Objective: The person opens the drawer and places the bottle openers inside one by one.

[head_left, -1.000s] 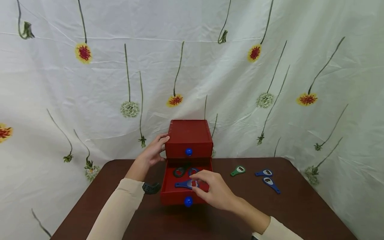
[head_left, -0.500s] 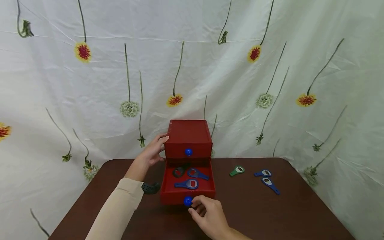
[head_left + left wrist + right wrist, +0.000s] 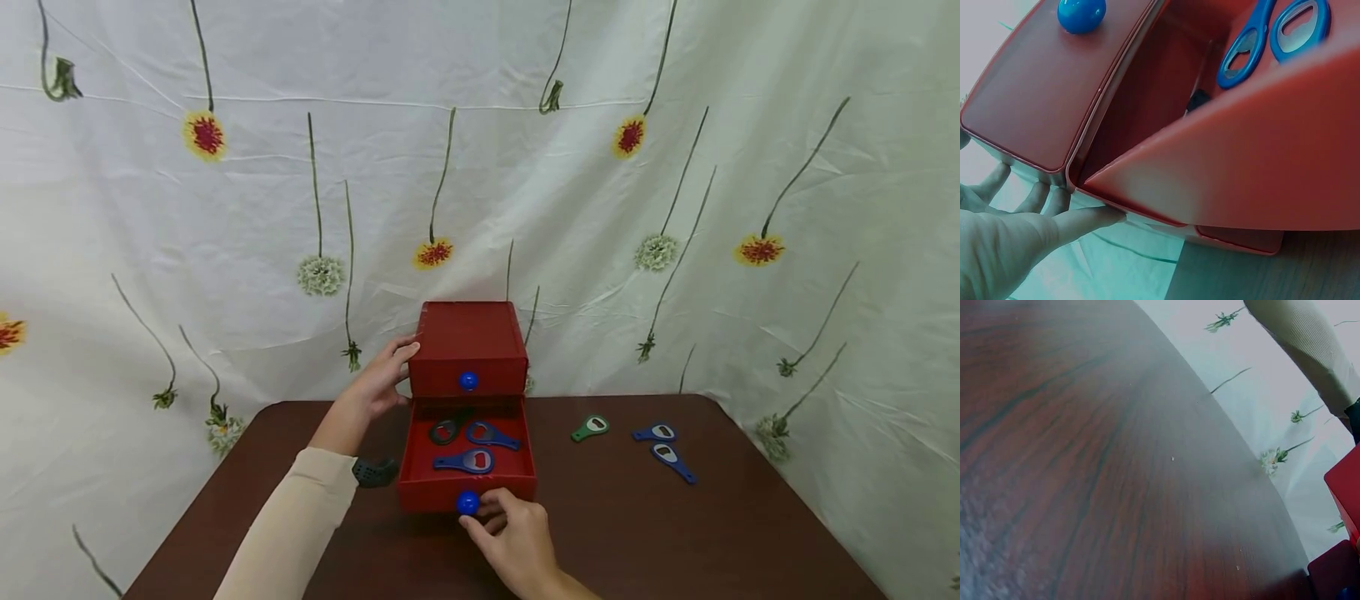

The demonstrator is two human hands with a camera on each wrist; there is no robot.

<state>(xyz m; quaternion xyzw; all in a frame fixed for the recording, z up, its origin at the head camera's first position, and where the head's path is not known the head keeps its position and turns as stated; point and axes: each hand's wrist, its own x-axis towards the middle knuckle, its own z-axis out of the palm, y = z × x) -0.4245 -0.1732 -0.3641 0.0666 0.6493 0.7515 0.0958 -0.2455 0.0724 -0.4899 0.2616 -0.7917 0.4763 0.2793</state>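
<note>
A red two-drawer box (image 3: 471, 333) stands on the table, its lower drawer (image 3: 427, 497) pulled out and its upper drawer closed. Inside the lower drawer lie two blue bottle openers (image 3: 453, 462) and a dark green bottle opener (image 3: 444, 432). My left hand (image 3: 381, 379) rests against the box's left side; in the left wrist view its fingers (image 3: 1088, 222) lie fairly straight along that side. At the lower drawer's round blue knob (image 3: 467, 502), my right hand (image 3: 519, 542) pinches with thumb and curled fingers. The right wrist view shows mostly tabletop, without that hand.
On the brown table (image 3: 637, 533), right of the box, lie a green bottle opener (image 3: 590, 427) and two blue ones (image 3: 673, 462). A flower-patterned cloth (image 3: 585, 183) hangs behind. The left wrist wears a dark band (image 3: 375, 472).
My right hand has moved from the blue bottle opener in the drawer down to the lower knob, leaving the opener lying there. The left hand stays at the box's side.
</note>
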